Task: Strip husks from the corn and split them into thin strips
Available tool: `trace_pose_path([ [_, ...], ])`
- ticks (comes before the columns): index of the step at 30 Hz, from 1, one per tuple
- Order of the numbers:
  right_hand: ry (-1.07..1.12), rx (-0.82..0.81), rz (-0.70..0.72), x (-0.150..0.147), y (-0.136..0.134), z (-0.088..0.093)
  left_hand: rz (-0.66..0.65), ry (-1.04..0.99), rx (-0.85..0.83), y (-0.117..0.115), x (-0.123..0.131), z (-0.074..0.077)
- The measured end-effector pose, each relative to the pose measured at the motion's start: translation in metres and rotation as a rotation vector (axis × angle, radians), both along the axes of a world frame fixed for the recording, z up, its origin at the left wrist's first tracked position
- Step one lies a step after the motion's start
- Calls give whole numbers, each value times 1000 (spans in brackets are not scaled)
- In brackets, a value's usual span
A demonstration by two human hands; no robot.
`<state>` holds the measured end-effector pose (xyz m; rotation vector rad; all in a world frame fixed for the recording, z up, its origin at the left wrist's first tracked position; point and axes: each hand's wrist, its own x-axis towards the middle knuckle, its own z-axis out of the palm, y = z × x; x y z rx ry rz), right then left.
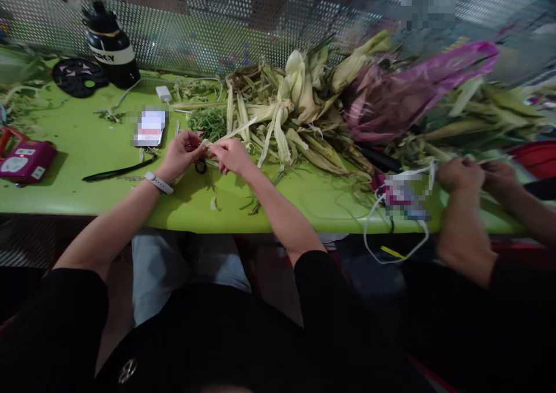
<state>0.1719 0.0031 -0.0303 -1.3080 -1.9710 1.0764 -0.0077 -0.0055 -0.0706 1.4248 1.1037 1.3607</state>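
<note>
My left hand [183,152], with a white band on its wrist, pinches a small pale-green piece of corn husk [205,142]. Against it, my right hand [233,154] is closed with thumb and finger on the same piece; the fingers hide most of it. A long pale husk strip [243,127] runs up and right from behind my right hand, and I cannot tell if it joins the held piece. Just behind my hands lies a heap of thin green shreds [208,125]. A small black ring-shaped thing [200,166] shows below my left fingers.
Dried corn husks [278,126] pile at the back middle beside a purple plastic bag [391,100]. A phone [150,127], black strap [119,170], dark bottle [113,54] and purple power socket [26,160] are leftward. Another person's hands [464,175] work at right, near a white cable [365,236].
</note>
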Motion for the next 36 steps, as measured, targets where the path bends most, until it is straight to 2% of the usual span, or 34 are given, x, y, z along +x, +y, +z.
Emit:
trace_pose_path([
  [5, -110, 278, -31, 1, 5, -4, 18, 3, -10, -1, 3, -1],
  [12, -164, 452, -26, -4, 7, -13, 16, 1, 28, 3, 2, -4],
  [16, -138, 414, -4, -6, 8, -15, 38, 4, 67, 3, 3, -4],
  [19, -78, 363, 39, -5, 9, -17, 5, 19, 68, 1, 4, -3],
  [26, -80, 359, -12, -2, 11, -22, -13, 61, 62, 1, 2, -1],
  [30, -1, 382, -28, -3, 9, -23, -44, 82, 81, -1, 1, 0],
  [33, 92, 318, -34, -4, 6, -22, -51, 73, 84, -4, 1, 4],
  [36, 156, 184, -5, -4, 4, -21, -38, 68, 62, -6, 2, 9],
])
